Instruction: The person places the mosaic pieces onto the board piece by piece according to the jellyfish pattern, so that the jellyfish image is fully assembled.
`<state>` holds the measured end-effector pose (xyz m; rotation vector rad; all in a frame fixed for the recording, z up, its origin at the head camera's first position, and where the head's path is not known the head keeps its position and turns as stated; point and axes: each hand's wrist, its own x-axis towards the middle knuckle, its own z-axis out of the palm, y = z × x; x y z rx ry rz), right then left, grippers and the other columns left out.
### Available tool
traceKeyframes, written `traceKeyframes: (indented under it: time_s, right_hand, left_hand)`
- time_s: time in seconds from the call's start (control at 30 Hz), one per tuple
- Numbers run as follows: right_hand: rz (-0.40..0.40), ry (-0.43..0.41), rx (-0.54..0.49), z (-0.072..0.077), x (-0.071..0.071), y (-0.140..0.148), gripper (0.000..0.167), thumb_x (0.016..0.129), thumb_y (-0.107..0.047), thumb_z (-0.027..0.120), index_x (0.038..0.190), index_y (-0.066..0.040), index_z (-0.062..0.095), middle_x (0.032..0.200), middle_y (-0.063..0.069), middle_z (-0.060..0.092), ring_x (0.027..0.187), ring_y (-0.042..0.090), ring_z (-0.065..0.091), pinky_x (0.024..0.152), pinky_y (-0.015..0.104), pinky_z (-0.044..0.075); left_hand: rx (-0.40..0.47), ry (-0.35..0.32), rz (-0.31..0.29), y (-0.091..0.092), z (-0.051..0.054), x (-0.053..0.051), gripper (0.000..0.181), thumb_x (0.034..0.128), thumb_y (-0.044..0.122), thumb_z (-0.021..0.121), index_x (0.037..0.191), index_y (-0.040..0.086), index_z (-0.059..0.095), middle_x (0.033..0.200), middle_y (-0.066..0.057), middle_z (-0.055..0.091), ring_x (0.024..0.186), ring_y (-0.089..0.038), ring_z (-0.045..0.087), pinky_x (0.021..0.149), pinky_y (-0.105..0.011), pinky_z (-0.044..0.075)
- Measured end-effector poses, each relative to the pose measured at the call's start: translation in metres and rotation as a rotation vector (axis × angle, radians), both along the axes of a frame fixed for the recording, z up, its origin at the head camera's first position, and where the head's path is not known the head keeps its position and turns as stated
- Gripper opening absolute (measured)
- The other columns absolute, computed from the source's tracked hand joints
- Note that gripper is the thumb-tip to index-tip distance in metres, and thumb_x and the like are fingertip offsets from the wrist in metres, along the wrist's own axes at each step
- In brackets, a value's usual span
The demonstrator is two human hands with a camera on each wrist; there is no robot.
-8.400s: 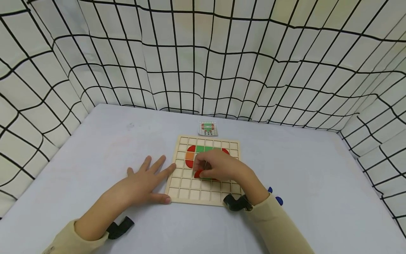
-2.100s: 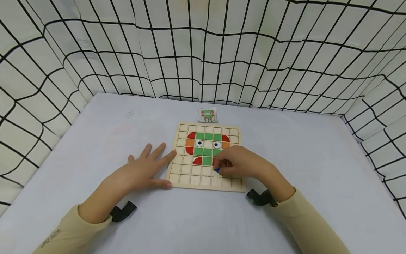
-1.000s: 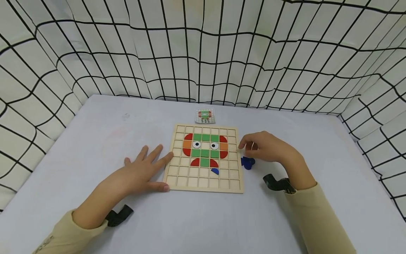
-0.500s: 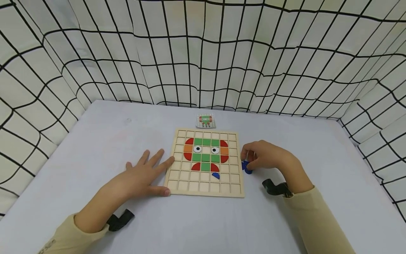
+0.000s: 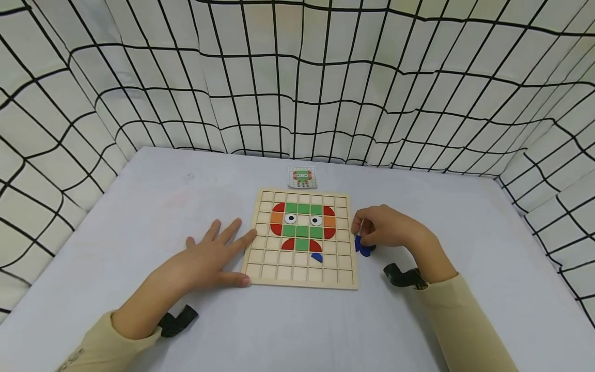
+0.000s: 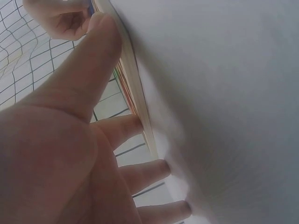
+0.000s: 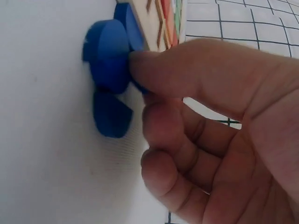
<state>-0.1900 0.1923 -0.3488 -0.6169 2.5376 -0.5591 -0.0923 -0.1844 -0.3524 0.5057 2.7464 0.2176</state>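
My left hand [image 5: 204, 263] lies spread on the table, its index finger and thumb touching the left edge of a wooden grid board [image 5: 279, 271]. In the left wrist view its thumb [image 6: 100, 42] presses along the board's side. Beyond the board's right edge, my right hand [image 5: 388, 227] has its fingers curled, and pinches a blue quarter-circle piece [image 7: 138, 87] between thumb and fingers. Several more blue pieces [image 7: 112, 114] lie heaped there on the cloth. A blue piece [image 5: 317, 257] sits tilted in its square, below a red quarter-circle [image 5: 315, 246].
Red, orange and green tiles [image 5: 302, 231] and two round eye tiles [image 5: 290, 219] form a face-like figure on the board. Behind it stands a small pattern card [image 5: 302, 177]. White cloth [image 5: 139, 206] covers the table, with a black net [image 5: 297, 103] around the sides and back.
My right hand laid a blue piece on the board, then moved right and down to the blue pieces beside it. Earlier it set a red piece. My left hand stays at the board's edge.
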Motion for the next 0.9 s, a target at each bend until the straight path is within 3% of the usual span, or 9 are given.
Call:
traceKeyframes:
  time_s: [0.2,0.4,0.67,0.9]
  right_hand:
    - [0.003,0.005,-0.032,-0.001,-0.001,-0.001,0.018,0.08,-0.002,0.07,0.094,-0.013,0.069,0.076,0.001,0.062,0.07,0.016,0.055,0.062,0.03,0.047]
    - [0.035,0.019,-0.058,0.002,0.001,-0.002,0.013,0.083,-0.004,0.068,0.09,-0.015,0.068,0.075,-0.001,0.06,0.069,0.015,0.054,0.06,0.028,0.045]
    - [0.15,0.008,-0.155,0.004,0.009,-0.012,0.018,0.085,-0.003,0.067,0.083,-0.019,0.06,0.083,-0.004,0.06,0.075,0.015,0.057,0.062,0.029,0.049]
    - [0.283,0.071,-0.233,0.003,0.017,-0.034,0.018,0.082,-0.006,0.067,0.087,-0.022,0.06,0.078,-0.008,0.058,0.071,0.011,0.055,0.06,0.025,0.045]
  left_hand:
    - [0.002,-0.011,0.006,0.001,0.0,0.0,0.102,0.0771,0.073,0.066,0.159,0.026,0.027,0.165,-0.02,0.016,0.145,-0.059,0.01,0.091,-0.088,0.019]
    - [0.005,-0.009,0.008,0.0,0.0,0.0,0.102,0.0768,0.074,0.065,0.159,0.026,0.027,0.165,-0.02,0.016,0.145,-0.059,0.011,0.091,-0.088,0.019]
    - [0.001,-0.009,-0.001,0.0,0.0,0.0,0.102,0.0779,0.073,0.065,0.159,0.026,0.026,0.165,-0.02,0.016,0.145,-0.059,0.011,0.091,-0.088,0.02]
    - [-0.002,-0.001,0.0,0.0,0.001,-0.001,0.101,0.0782,0.072,0.065,0.159,0.026,0.026,0.165,-0.02,0.016,0.145,-0.058,0.012,0.091,-0.088,0.02]
